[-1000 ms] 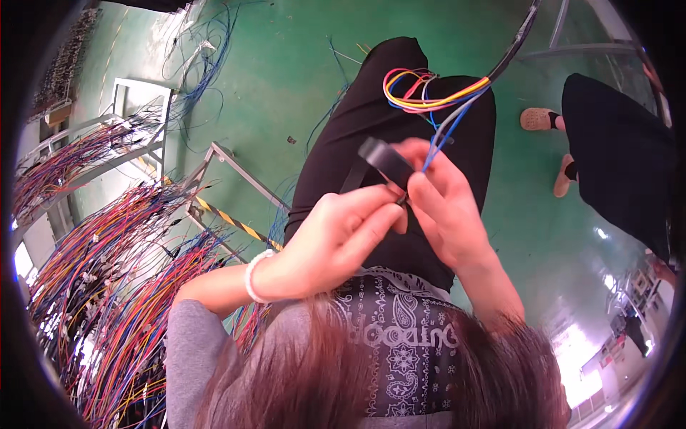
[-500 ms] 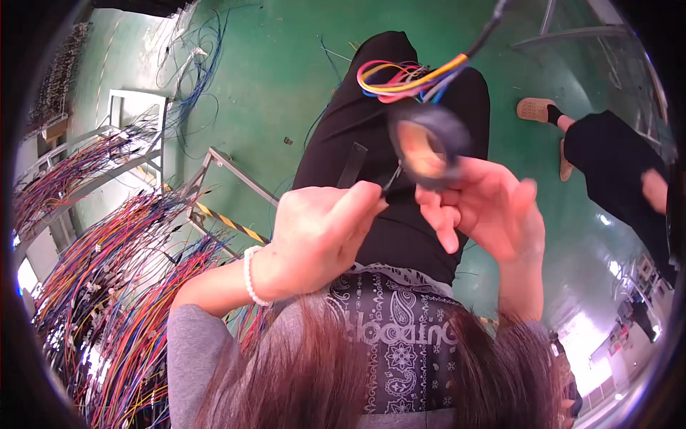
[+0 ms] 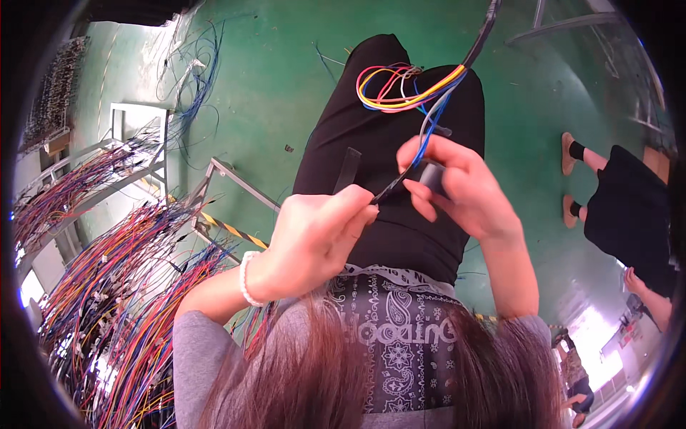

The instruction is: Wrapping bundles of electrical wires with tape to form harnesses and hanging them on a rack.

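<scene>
A wire harness runs from a black-wrapped cable [image 3: 480, 43] at the top down to my hands. Its blue and grey wires [image 3: 431, 127] lead into a thin stretch wrapped in black tape [image 3: 389, 189]. My left hand [image 3: 318, 239] is closed, pinching the lower end of that stretch between thumb and forefinger. My right hand [image 3: 464, 189] curls around the wires just above, its fingertips at the tape wrap. A dark grey piece of the tape roll [image 3: 431, 176] shows between its fingers; the rest is hidden. Yellow, red and blue wires [image 3: 389, 107] hang in a loop over my knees.
A dark strip [image 3: 348, 170] lies on my black trousers. At the left, large bundles of coloured wires [image 3: 107, 279] hang over metal frames [image 3: 236, 182]. More blue wires [image 3: 204, 89] are farther back. Another person [image 3: 629, 204] stands at the right.
The tape roll, held out above the wires before, has swung down and is mostly hidden by my right hand. My right fingers have closed in on the wires. The other person has shifted.
</scene>
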Motion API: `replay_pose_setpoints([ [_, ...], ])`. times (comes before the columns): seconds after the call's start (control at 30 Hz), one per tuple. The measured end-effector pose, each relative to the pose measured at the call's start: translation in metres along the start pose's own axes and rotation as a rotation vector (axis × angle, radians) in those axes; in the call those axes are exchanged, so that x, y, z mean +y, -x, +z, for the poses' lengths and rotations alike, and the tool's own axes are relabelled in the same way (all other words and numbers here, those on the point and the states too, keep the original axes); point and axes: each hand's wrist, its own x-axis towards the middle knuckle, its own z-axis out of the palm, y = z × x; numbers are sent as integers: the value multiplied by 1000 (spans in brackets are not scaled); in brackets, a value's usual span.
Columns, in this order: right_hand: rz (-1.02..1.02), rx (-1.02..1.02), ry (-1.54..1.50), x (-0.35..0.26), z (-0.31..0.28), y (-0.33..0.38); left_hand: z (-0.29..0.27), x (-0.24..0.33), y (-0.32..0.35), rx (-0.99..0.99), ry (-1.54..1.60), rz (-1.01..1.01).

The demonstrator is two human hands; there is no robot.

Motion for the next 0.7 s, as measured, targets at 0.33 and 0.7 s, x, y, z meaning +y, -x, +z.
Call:
replay_pose_setpoints([
  [0.33,-192,278,-175,14,32,-17,2,7,-5,-130,109,127],
  [0.7,-472,194,144,27,31,-12,-14,6,-6,-103,289,-241],
])
